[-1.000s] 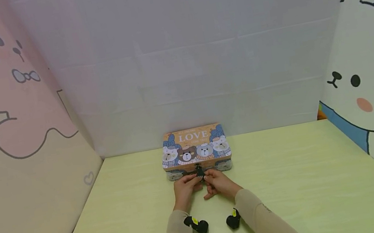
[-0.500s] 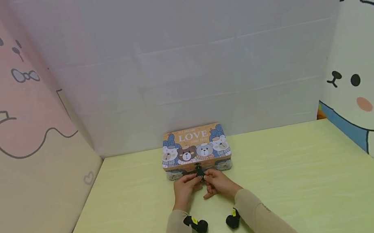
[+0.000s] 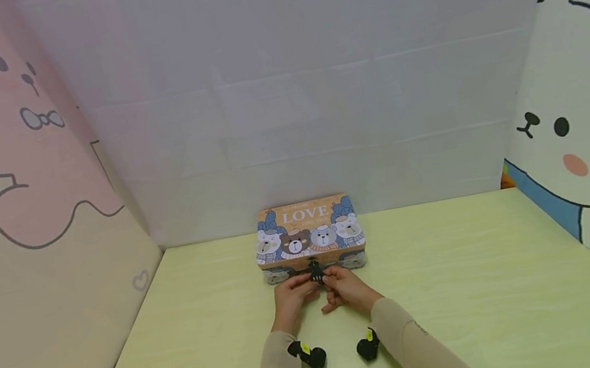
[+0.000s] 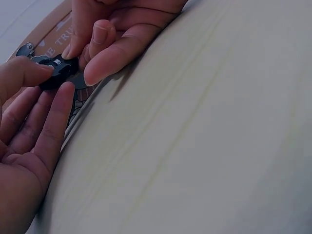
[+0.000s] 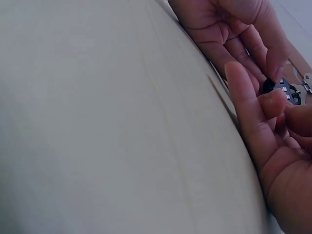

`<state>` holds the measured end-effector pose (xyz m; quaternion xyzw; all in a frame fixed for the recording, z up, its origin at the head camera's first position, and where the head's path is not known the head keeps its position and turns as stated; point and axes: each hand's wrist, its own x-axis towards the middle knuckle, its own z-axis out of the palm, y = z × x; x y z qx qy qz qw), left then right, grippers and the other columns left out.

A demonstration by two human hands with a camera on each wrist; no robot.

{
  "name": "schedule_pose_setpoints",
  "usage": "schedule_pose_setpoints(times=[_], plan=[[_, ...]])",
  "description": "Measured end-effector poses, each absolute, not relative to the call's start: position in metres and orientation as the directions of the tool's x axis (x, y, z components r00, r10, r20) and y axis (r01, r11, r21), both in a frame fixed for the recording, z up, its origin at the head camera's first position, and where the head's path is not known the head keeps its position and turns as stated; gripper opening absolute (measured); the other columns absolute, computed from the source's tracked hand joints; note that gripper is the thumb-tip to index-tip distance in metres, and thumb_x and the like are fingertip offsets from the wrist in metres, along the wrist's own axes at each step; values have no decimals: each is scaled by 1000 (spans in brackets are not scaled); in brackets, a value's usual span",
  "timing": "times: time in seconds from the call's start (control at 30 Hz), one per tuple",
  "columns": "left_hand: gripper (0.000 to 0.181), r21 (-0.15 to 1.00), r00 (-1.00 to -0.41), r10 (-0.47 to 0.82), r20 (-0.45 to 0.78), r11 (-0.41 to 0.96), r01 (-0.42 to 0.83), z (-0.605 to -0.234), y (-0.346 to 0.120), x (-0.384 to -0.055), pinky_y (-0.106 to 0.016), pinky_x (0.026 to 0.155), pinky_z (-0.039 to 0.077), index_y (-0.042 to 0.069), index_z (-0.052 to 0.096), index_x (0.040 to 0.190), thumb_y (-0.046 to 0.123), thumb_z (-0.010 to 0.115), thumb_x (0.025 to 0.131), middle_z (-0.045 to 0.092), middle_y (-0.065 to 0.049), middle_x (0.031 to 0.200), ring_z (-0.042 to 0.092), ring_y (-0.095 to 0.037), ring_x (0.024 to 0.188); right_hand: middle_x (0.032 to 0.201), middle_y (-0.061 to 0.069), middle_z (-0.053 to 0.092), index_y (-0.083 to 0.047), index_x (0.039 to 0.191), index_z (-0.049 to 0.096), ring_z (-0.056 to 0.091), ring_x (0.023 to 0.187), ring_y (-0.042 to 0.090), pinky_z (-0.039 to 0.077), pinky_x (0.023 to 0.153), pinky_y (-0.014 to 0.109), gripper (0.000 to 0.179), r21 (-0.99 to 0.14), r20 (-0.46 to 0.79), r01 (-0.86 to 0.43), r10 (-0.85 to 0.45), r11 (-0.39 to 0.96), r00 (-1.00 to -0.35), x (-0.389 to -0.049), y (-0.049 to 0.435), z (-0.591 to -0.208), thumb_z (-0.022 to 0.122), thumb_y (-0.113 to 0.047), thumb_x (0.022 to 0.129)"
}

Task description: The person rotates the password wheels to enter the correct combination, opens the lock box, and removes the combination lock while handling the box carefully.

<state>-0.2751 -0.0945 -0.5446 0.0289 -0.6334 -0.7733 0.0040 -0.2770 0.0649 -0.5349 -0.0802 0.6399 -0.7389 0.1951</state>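
A small black combination padlock (image 3: 316,273) hangs at the front clasp of a closed tin box (image 3: 308,234) with cartoon bears and the word LOVE on its lid. My left hand (image 3: 290,300) holds the padlock from the left, its thumb against the lock's body. From the other side my right hand (image 3: 351,290) pinches it between thumb and forefinger. Pale number dials show on the padlock (image 5: 283,89) in the right wrist view, too small to read. The metal clasp (image 4: 25,49) appears beside the lock in the left wrist view.
The box stands near the back of a pale yellow-green table (image 3: 453,288), close to a white cloth wall (image 3: 289,113). Side panels with a pink cartoon figure (image 3: 25,144) and a white rabbit (image 3: 582,149) flank the table. Black wrist cameras (image 3: 315,357) sit on both sleeves.
Pale dial marks on the padlock's face show more clearly now, with my left thumb shifted slightly off it. Both hands stay at the lock, and the box keeps its place.
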Motion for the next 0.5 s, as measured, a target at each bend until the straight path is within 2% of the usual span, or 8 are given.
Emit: schedule_pose_setpoints(times=[0.27,0.5], plan=[[28,976,-997,-57,-44,-214,-31,-544,-95,-275,-34,70,62,-20,64,111,-13,68,85,70,-20,102,69,-15,70,77,5,43,7,114,44,46,55,10,63,69,44,15,-974,-142,199,-391,-110,-909,-277,65,-532,37,-4,107],[29,974,-999,-17,-32,-226,-28,-517,-95,-259,-41,76,62,-25,61,111,-14,67,85,70,-22,102,70,-18,72,74,4,43,1,107,46,47,54,10,62,68,45,11,-958,-170,244,-389,-150,-906,-277,65,-531,40,-8,106]])
